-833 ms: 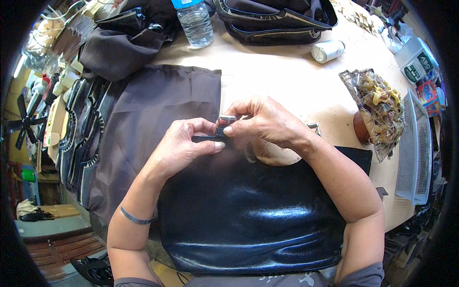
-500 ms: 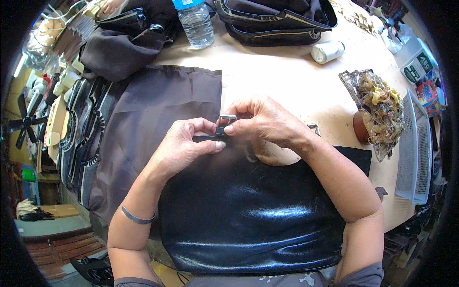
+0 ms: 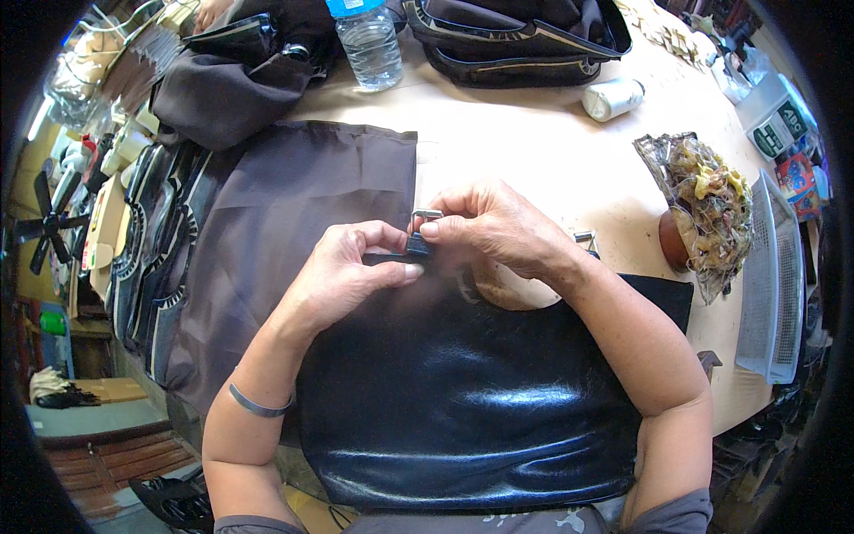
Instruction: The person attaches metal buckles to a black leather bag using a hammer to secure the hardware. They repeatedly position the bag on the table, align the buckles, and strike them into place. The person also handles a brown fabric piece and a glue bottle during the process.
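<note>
My left hand [image 3: 347,271] pinches a narrow black strap [image 3: 382,258] between thumb and fingers. My right hand [image 3: 489,233] grips a small metal buckle [image 3: 428,214] at the strap's right end, its thumb against a black loop [image 3: 415,245] below the frame of the buckle. Both hands meet near the middle, over the edges of a glossy black sheet [image 3: 471,409] with a curved cutout near its top. A dark brown fabric [image 3: 267,205] lies flat to the left. Another metal piece [image 3: 584,238] shows behind my right wrist, partly hidden.
Black bags [image 3: 516,44], a dark fabric bundle [image 3: 218,98], a water bottle [image 3: 369,49] and a white cylinder [image 3: 612,98] are at the back. A clump of stringy scraps [image 3: 707,205] and a plastic basket [image 3: 767,285] stand right. Stacked black pieces [image 3: 156,258] lie left on the table [image 3: 534,142].
My right thumb has moved slightly up toward the buckle's frame, exposing more of the black loop. Both hands still hold the strap and buckle, with only small shifts.
</note>
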`<state>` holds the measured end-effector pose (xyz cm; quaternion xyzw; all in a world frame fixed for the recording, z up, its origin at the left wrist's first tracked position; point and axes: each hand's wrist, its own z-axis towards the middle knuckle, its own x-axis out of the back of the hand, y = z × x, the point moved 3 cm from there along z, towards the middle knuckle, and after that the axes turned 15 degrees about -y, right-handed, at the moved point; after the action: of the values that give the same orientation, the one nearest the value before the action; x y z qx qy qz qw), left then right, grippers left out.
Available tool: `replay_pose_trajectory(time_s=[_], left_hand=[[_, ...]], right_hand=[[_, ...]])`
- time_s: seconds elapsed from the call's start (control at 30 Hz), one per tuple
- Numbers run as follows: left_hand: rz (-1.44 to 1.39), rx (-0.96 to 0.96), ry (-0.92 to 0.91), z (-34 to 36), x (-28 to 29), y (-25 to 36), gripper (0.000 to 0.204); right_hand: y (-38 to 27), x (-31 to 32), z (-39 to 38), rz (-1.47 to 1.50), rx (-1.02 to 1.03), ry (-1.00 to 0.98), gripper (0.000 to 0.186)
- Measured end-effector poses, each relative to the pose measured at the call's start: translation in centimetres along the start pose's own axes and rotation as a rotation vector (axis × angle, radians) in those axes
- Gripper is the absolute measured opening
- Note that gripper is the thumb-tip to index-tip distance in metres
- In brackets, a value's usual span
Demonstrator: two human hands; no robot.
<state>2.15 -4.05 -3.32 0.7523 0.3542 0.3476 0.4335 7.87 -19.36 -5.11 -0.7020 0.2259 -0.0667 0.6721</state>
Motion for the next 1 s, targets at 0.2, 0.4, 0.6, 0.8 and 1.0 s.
replay_pose_trajectory(time_s=[0.2,0.4,0.6,0.8,1.0], left_hand=[[0.041,0.011,0.008,-0.1,0.0,0.1,0.021],[0.070,0.032,-0.007,-0.2,-0.1,0.3,0.017],[0.011,0.026,-0.028,-0.3,-0.1,0.3,0.014],[-0.051,0.029,-0.019,-0.4,-0.2,0.4,0.012],[-0.062,0.045,-0.028,-0.3,-0.1,0.1,0.011]], right_hand=[[-0.4,-0.2,-0.2,0.006,-0.018,0.014,0.019],[0.2,-0.7,-0.1,0.203,0.055,0.013,0.011],[0.3,-0.8,-0.3,0.251,0.061,0.011,0.011],[0.6,-0.5,-0.4,0.265,0.058,0.001,0.019],[0.2,-0.9,-0.8,0.178,0.044,0.021,0.022]])
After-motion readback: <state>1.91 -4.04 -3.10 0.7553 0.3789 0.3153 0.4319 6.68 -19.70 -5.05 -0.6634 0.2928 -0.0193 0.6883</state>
